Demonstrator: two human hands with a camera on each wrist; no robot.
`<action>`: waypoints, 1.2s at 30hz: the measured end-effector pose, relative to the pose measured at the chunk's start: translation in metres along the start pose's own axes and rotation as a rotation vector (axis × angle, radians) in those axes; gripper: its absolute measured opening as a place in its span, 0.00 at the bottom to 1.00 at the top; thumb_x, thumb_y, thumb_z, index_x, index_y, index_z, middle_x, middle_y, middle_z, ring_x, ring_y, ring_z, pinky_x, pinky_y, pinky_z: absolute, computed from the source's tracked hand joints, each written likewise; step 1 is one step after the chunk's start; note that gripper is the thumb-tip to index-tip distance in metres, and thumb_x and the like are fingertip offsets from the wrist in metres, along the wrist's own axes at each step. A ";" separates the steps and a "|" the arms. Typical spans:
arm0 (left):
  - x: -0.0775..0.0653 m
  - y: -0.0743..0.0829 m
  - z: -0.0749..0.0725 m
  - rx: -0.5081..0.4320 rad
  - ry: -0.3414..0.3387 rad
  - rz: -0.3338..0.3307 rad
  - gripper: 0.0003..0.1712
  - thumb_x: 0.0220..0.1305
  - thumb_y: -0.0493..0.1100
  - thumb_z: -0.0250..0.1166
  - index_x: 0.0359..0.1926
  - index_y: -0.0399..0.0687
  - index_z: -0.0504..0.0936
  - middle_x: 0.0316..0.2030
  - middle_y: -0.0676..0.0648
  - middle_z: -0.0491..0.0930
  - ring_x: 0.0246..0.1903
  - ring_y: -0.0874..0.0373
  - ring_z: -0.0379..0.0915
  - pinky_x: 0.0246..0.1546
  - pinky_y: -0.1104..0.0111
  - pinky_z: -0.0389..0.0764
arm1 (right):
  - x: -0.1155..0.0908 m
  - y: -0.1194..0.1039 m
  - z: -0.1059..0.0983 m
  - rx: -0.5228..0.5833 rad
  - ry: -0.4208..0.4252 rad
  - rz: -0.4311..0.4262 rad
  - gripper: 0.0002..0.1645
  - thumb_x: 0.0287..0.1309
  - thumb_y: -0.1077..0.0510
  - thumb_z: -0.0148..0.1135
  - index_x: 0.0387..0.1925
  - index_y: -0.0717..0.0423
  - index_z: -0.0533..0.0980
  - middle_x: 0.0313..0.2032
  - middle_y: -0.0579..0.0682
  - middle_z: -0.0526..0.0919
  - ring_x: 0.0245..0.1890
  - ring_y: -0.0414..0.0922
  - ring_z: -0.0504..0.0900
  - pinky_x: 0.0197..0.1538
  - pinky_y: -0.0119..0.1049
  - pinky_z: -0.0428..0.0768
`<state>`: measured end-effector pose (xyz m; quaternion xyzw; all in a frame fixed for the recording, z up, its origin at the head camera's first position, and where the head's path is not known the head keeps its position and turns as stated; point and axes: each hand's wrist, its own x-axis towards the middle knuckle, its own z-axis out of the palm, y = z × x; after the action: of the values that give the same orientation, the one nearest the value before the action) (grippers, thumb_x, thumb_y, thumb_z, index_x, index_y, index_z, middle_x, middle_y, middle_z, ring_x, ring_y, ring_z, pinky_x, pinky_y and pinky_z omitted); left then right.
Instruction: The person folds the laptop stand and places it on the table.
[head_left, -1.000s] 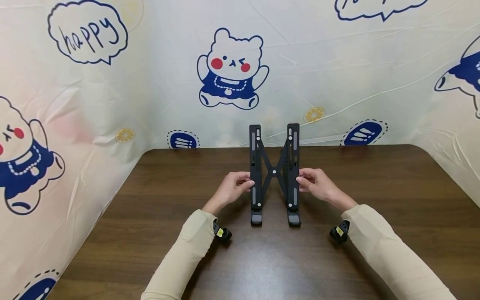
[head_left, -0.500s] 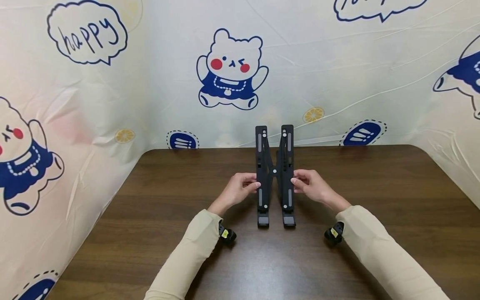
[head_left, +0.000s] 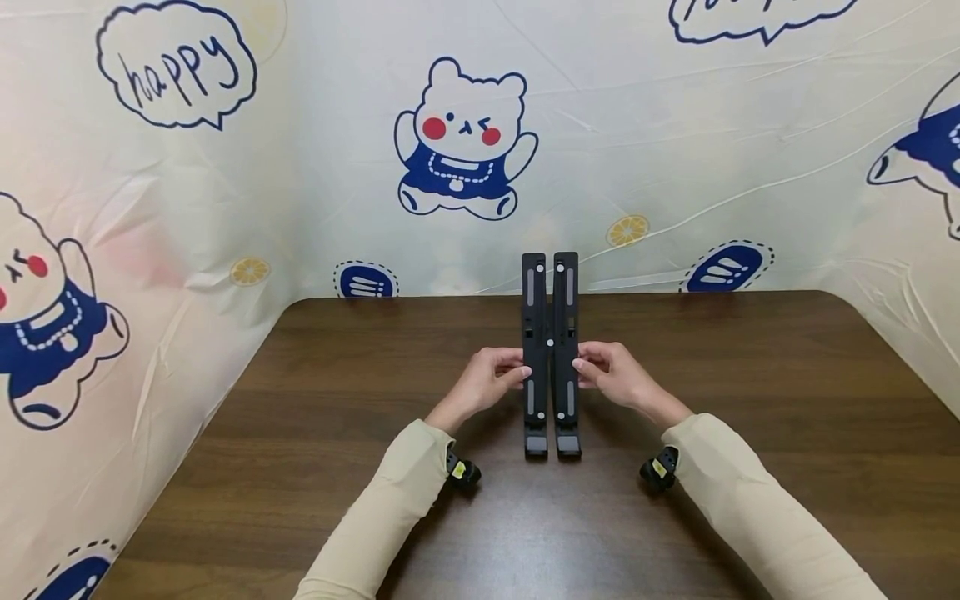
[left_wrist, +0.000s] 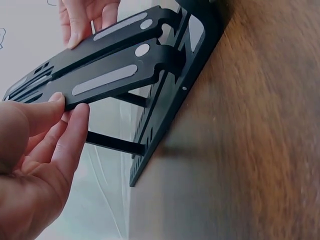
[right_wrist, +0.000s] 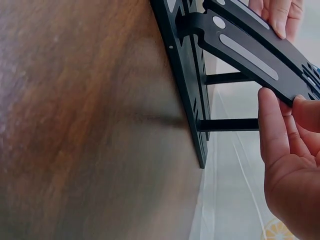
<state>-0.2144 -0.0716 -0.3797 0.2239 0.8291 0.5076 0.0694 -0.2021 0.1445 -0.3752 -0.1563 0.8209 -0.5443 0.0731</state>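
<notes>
A black folding laptop stand (head_left: pixel 533 358) stands on the table in the head view, its two long arms close together and nearly parallel. Grey pads line the arms, and a white rivet marks the centre joint. My left hand (head_left: pixel 489 382) pinches the outer edge of the left arm between thumb and fingers. On the other side, my right hand (head_left: pixel 617 377) pinches the right arm's outer edge. In the left wrist view the stand (left_wrist: pixel 107 82) shows its sloping upper arms raised by struts above the base rails. The right wrist view shows the stand (right_wrist: pixel 240 52) likewise.
The brown wooden table (head_left: pixel 360 358) spreads around the stand. Behind it hangs a pale backdrop (head_left: pixel 600 150) printed with bears and words. A small black camera (head_left: pixel 463 472) is strapped at the left wrist, another camera (head_left: pixel 660 472) at the right.
Both hands have moved inward, bringing the stand's two arms from a wide X-shaped spread to almost side by side. The hands keep their hold on the outer edges.
</notes>
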 end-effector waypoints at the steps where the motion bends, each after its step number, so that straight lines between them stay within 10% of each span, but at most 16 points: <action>1: 0.000 0.001 0.001 -0.002 0.001 0.002 0.12 0.58 0.32 0.58 0.44 0.33 0.77 0.37 0.39 0.79 0.31 0.54 0.78 0.31 0.70 0.78 | 0.000 0.000 0.001 0.001 0.001 -0.002 0.08 0.59 0.68 0.50 0.38 0.69 0.72 0.30 0.58 0.76 0.32 0.54 0.77 0.38 0.44 0.78; 23: 0.001 0.008 0.000 0.044 -0.005 -0.005 0.11 0.56 0.34 0.61 0.41 0.35 0.79 0.31 0.42 0.80 0.30 0.52 0.77 0.31 0.69 0.78 | 0.000 -0.007 0.002 -0.003 -0.024 0.018 0.10 0.58 0.68 0.52 0.41 0.70 0.72 0.33 0.60 0.77 0.33 0.53 0.79 0.39 0.44 0.78; 29: -0.003 0.013 -0.010 0.105 0.045 -0.025 0.14 0.54 0.40 0.64 0.43 0.40 0.79 0.33 0.47 0.80 0.32 0.58 0.75 0.35 0.71 0.76 | 0.008 -0.020 -0.025 -0.166 -0.088 -0.036 0.13 0.58 0.62 0.54 0.41 0.68 0.74 0.33 0.59 0.79 0.32 0.50 0.79 0.37 0.43 0.78; 36: -0.011 0.021 -0.011 0.031 0.201 0.079 0.17 0.53 0.39 0.65 0.44 0.37 0.77 0.35 0.43 0.78 0.34 0.56 0.75 0.36 0.71 0.76 | 0.033 -0.065 -0.066 -0.227 0.048 -0.035 0.22 0.60 0.53 0.52 0.50 0.65 0.69 0.42 0.61 0.77 0.39 0.50 0.77 0.42 0.37 0.76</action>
<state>-0.2015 -0.0774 -0.3574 0.2055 0.8301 0.5171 -0.0377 -0.2412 0.1678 -0.2881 -0.1647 0.8760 -0.4526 0.0256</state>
